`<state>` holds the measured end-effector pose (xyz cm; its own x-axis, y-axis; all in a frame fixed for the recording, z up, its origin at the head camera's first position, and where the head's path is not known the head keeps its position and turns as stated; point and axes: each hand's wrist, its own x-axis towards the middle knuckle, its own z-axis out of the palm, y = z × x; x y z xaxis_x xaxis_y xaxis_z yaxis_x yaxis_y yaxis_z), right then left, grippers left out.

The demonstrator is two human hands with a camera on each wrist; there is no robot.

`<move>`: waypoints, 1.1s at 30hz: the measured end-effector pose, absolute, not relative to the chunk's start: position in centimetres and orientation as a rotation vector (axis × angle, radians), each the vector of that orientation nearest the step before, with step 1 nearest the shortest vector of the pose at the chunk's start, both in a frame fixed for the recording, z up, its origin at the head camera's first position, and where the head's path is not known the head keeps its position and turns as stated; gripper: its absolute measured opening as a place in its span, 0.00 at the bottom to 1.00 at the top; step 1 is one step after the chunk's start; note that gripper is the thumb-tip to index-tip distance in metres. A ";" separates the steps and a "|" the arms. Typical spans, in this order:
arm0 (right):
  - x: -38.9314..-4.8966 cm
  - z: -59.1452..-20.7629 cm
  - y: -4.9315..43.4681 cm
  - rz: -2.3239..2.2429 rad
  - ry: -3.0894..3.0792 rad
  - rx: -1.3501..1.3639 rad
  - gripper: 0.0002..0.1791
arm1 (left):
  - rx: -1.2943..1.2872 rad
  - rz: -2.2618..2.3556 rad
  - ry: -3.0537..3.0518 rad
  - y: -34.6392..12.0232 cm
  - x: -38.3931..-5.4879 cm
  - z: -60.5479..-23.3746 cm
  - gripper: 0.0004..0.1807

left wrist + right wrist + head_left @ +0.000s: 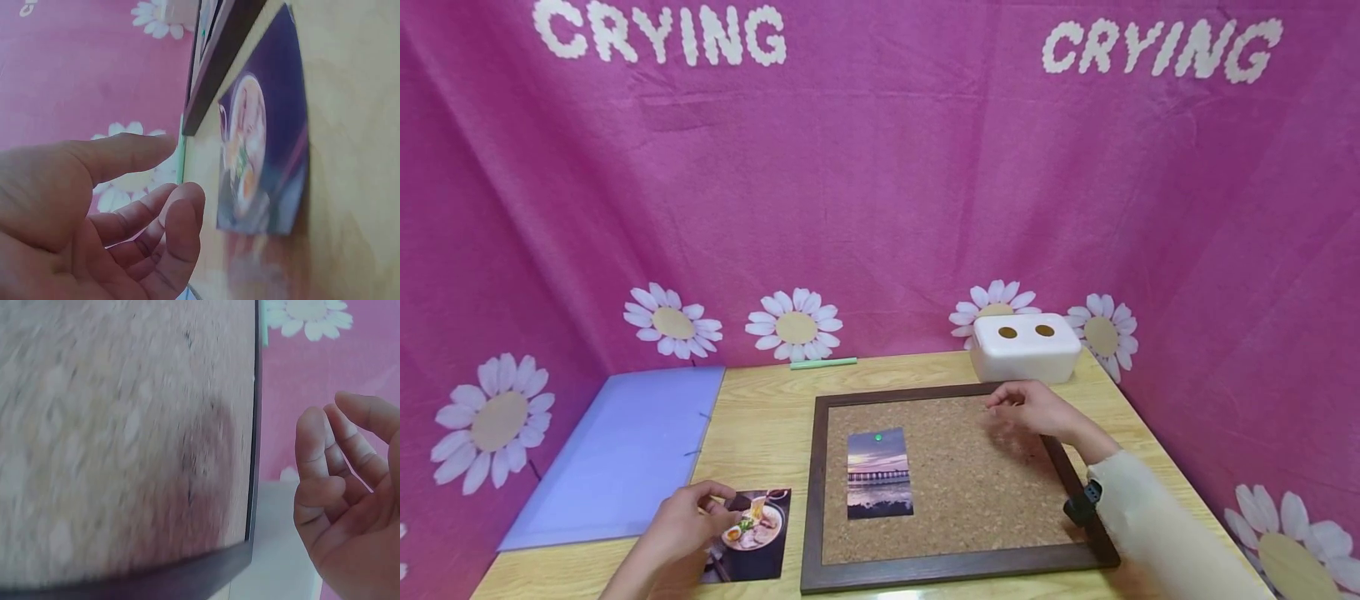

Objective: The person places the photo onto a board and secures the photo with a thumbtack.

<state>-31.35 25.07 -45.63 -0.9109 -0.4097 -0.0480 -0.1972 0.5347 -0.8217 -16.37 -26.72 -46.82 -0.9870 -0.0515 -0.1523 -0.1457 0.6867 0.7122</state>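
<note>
A cork board (pixel 955 467) in a dark brown frame lies on the table. On its left half is a photo of a pier at sunset (pixel 880 487), with a green push pin (pixel 878 437) at its top edge. My left hand (pixel 688 521) is over the left side of a photo of a ramen bowl (pixel 763 554), left of the board. In the left wrist view its thumb and loosely bent fingers (pixel 181 231) stand apart with nothing between them. Above the board's upper right part hovers my right hand (pixel 1033 408), fingers loosely bent, no object visible in them.
Behind the board's far right corner stands a white box (pixel 1026 354) with two round gold spots on top. A light blue folder (pixel 617 450) covers the table's left side. Near the back edge lies a thin green stick (pixel 823 363). Pink cloth (pixel 880 183) hangs around the table.
</note>
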 end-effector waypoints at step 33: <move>-30.6 -48.3 34.0 -1.349 2.547 -0.197 0.14 | -0.174 0.827 2.922 -28.1 -15.0 -48.2 0.28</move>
<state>-30.64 34.01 -48.29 -0.9591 -0.2349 -0.1579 -0.0014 0.5618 -0.8273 -14.97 -28.06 -48.21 -0.9884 -0.0826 -0.1272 -0.1370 0.8459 0.5154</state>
